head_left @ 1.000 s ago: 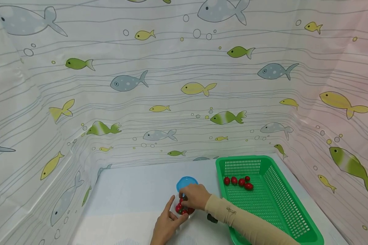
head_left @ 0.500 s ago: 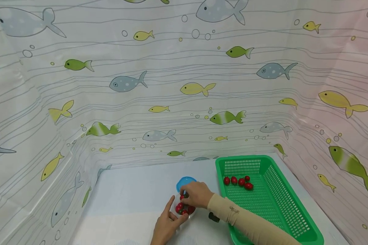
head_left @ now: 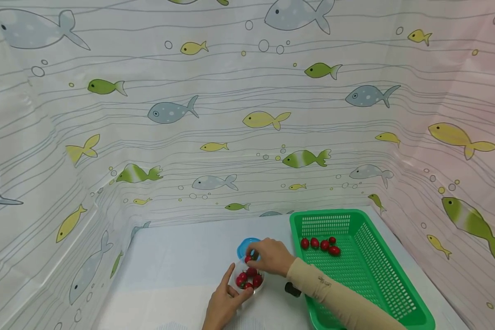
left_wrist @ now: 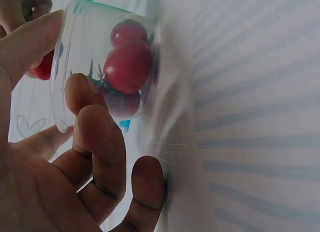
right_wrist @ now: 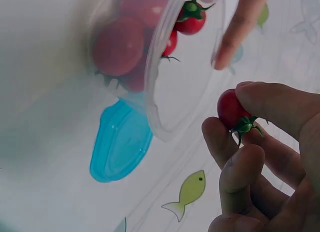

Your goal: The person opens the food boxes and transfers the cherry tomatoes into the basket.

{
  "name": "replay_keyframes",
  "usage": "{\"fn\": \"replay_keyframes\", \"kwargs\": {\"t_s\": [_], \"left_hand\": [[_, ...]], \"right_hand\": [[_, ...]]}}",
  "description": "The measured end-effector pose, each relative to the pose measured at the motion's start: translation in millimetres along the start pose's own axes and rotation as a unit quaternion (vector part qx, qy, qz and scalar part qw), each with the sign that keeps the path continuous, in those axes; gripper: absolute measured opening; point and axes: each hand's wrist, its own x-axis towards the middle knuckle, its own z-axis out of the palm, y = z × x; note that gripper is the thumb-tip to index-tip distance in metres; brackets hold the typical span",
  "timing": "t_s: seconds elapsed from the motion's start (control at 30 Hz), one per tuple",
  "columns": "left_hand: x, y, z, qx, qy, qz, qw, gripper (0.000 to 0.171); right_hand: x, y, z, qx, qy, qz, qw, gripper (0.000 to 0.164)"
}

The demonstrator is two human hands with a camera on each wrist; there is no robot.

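Observation:
My left hand (head_left: pixel 224 302) holds a clear plastic tub (left_wrist: pixel 95 34) by its side, thumb and fingers around it. Several cherry tomatoes (left_wrist: pixel 127 67) with green stems lie inside the tub. Just beyond the tub's open rim, my right hand (head_left: pixel 272 257) pinches one cherry tomato (right_wrist: pixel 231 111) between thumb and fingers, its green stem facing the palm. In the right wrist view that tomato is apart from the rim. Behind the tub lies a blue lid (right_wrist: pixel 122 142), partly covered by my right hand in the head view.
On the right stands a green plastic basket (head_left: pixel 399 266) with slotted walls. Several red tomatoes (head_left: pixel 325 245) sit at its far left. A small dark object (head_left: pixel 292 289) shows beneath my right wrist. Fish-patterned sheeting (head_left: pixel 214 160) encloses the white table (head_left: pixel 169 261) at the back and sides.
My right hand has risen out of the tub, moving away and slightly right with a cherry tomato between its fingertips. More of the tomatoes inside now show. My left hand has stayed in place.

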Motion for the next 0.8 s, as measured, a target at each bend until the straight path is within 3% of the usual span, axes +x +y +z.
{"fn": "replay_keyframes", "kwargs": {"t_s": [0.8], "left_hand": [[0.5,3.0,3.3,0.017,0.014,-0.016,0.9996,0.097]], "right_hand": [[-24.3,39.2,-68.9,0.102,0.095,0.03,0.99,0.014]]}}
